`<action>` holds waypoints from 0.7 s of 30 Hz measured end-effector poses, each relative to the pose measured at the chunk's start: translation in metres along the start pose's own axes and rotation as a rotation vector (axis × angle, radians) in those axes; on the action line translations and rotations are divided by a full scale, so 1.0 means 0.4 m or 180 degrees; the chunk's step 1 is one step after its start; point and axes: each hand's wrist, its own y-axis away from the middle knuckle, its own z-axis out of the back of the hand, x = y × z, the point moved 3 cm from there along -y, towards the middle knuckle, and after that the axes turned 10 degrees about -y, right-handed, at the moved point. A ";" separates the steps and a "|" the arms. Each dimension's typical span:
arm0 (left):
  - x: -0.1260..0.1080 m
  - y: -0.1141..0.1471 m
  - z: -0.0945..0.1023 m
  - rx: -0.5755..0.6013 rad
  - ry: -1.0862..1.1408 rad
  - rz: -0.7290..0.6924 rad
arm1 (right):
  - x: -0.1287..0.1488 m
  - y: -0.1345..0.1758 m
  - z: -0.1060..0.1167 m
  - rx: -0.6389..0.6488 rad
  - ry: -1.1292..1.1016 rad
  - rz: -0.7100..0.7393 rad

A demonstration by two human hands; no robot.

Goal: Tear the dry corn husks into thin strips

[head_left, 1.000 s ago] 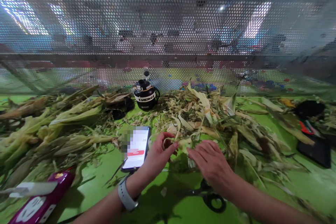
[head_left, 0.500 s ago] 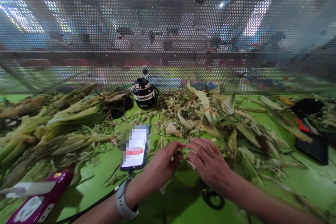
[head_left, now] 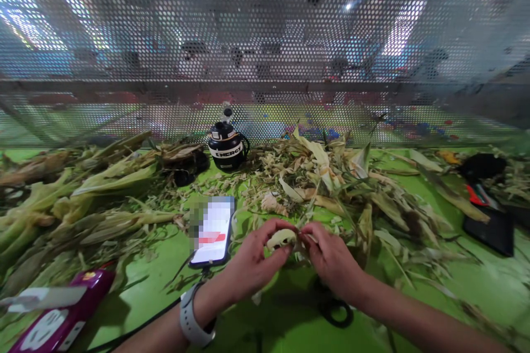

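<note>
My left hand (head_left: 252,259), with a pale watch strap at the wrist, pinches a small pale, rounded piece of corn husk (head_left: 281,237) between thumb and fingers. Dark gaps show in this piece. Close by on its right, the fingertips of my right hand (head_left: 333,259) are pressed together at its edge; whatever they grip is too small to make out. Below my right hand, a black loop handle (head_left: 337,313), probably of scissors, lies on the green table (head_left: 144,281), partly in shadow. Husk scraps lie just beyond my fingers.
A lit phone (head_left: 213,231) lies left of my hands. Dried husks pile up at left (head_left: 95,193) and right (head_left: 385,204). A black bottle (head_left: 226,149) stands before a perforated metal screen (head_left: 265,60). A purple case (head_left: 62,314) and a dark flat object (head_left: 491,231) flank the workspace.
My left hand has turned and its thumb lowered, bringing the pale husk piece into view. The right hand's fingers have drawn from stretched out into a pinch.
</note>
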 end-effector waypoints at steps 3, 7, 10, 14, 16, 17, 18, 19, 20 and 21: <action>0.022 0.000 -0.015 -0.0075 0.0081 0.0052 | -0.007 0.002 -0.008 0.0128 -0.0443 -0.0367; 0.047 0.000 -0.039 0.0071 0.0360 0.0075 | -0.014 0.001 -0.013 0.0225 -0.0784 -0.0598; 0.055 -0.002 -0.043 0.0105 0.0492 0.0189 | -0.018 -0.003 -0.012 0.0231 -0.0988 -0.0692; 0.062 -0.011 -0.034 -0.0028 0.0540 0.0352 | -0.026 -0.006 -0.008 0.0161 -0.1237 -0.0975; 0.070 -0.018 -0.026 -0.0194 0.0697 0.0504 | -0.027 -0.008 -0.001 0.0013 -0.1062 -0.0876; 0.074 -0.021 -0.022 -0.0275 0.0790 0.0572 | -0.024 -0.009 0.003 -0.0065 -0.0847 -0.0667; 0.077 -0.024 -0.018 -0.0344 0.0868 0.0625 | -0.019 -0.010 0.006 -0.0129 -0.0546 -0.0353; 0.080 -0.026 -0.015 -0.0386 0.0927 0.0662 | -0.013 -0.009 0.009 -0.0188 -0.0183 0.0031; 0.083 -0.028 -0.013 -0.0418 0.0956 0.0685 | -0.007 -0.008 0.011 -0.0242 0.0206 0.0442; 0.085 -0.029 -0.011 -0.0441 0.0962 0.0702 | -0.001 -0.005 0.011 -0.0274 0.0585 0.0840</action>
